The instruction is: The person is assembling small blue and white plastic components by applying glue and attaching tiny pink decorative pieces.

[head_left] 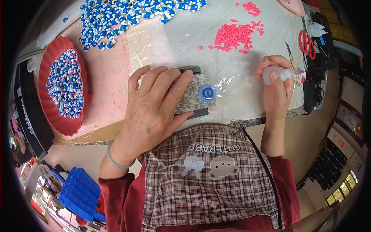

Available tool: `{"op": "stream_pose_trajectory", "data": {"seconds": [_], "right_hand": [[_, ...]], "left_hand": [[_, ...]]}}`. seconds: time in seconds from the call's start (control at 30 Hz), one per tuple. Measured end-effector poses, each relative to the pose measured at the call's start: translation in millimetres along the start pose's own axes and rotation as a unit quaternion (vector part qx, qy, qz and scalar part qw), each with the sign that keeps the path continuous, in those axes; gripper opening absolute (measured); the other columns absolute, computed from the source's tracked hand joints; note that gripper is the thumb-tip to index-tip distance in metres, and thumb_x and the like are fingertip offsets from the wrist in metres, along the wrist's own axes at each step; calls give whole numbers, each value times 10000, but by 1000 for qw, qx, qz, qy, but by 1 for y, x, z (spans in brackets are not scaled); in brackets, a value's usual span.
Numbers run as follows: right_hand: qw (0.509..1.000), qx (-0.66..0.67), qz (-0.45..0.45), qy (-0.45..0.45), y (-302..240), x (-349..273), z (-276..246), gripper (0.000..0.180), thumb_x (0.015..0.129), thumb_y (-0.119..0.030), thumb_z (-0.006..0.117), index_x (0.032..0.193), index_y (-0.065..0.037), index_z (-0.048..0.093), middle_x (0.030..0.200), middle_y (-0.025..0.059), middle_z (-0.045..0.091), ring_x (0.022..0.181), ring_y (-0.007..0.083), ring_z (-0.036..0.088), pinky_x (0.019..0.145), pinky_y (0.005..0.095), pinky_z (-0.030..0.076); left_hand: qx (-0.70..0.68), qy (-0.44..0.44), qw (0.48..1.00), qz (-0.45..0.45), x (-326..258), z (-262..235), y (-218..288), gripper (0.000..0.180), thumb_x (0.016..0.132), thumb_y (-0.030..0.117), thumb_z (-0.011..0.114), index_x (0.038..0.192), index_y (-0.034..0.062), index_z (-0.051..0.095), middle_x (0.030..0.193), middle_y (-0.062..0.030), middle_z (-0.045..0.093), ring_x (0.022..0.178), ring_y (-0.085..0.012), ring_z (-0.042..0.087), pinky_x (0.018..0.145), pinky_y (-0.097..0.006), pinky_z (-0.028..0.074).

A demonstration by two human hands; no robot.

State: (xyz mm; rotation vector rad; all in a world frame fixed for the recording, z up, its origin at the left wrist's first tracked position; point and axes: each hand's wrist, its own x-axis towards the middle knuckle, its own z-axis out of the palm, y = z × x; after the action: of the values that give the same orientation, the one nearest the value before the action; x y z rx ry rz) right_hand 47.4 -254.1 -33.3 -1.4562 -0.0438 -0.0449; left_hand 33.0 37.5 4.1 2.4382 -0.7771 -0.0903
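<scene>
My left hand [156, 94] lies with fingers spread across the left part of a grey speckled stone block [192, 92]; its underside is hidden. On the block's right end sits a small round blue piece [208, 93] with a darker ring mark. Off to the right, my right hand [277, 83] is closed around a small translucent squeeze bottle [275, 75]. The bottle is tilted on its side, and its purple tip [299, 72] points right. Beyond the block lies a loose spread of small pink pieces [235, 36].
A red scalloped bowl [45, 91] of small blue, white and pink pieces stands at left. Many blue-and-white pieces [127, 15] cover the far left. Red-handled scissors [306, 44], a pointed tool [290, 54] and another bottle [316, 29] lie at right. Blue crates [80, 193] stand below left.
</scene>
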Motion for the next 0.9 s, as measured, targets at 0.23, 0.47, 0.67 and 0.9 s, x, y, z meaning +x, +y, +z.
{"op": "stream_pose_trajectory", "data": {"seconds": [0.23,0.47,0.67,0.9], "right_hand": [[1000,4,2,-13,2,-6,-6,311,908,-139,569,1188,-15,515,1015,116,567,877,204,537,786,351,437],[1000,-3,4,-3,0,-7,-6,311,903,-143,580,1182,-21,519,1015,105,571,872,196,539,778,344,432],[1000,-3,11,-6,5,-1,-6,316,901,-150,584,1182,-21,519,1018,96,572,869,190,540,768,341,428],[1000,-1,4,6,2,-4,-5,292,898,-111,541,1160,14,509,995,113,598,860,176,565,782,331,454]], "left_hand": [[47,-14,999,-10,-1,-4,8,749,560,222,832,1247,60,579,1126,-74,543,1083,-262,532,1082,-533,259],[59,-11,998,-7,2,-8,11,756,546,212,835,1251,87,591,1116,-71,563,1073,-267,554,1110,-540,239],[56,-22,998,-13,5,-9,6,753,546,214,834,1248,90,594,1110,-71,562,1064,-265,557,1109,-550,244],[47,-19,999,-12,4,-8,7,746,549,209,833,1246,92,594,1110,-73,559,1063,-266,555,1110,-550,241]]}}
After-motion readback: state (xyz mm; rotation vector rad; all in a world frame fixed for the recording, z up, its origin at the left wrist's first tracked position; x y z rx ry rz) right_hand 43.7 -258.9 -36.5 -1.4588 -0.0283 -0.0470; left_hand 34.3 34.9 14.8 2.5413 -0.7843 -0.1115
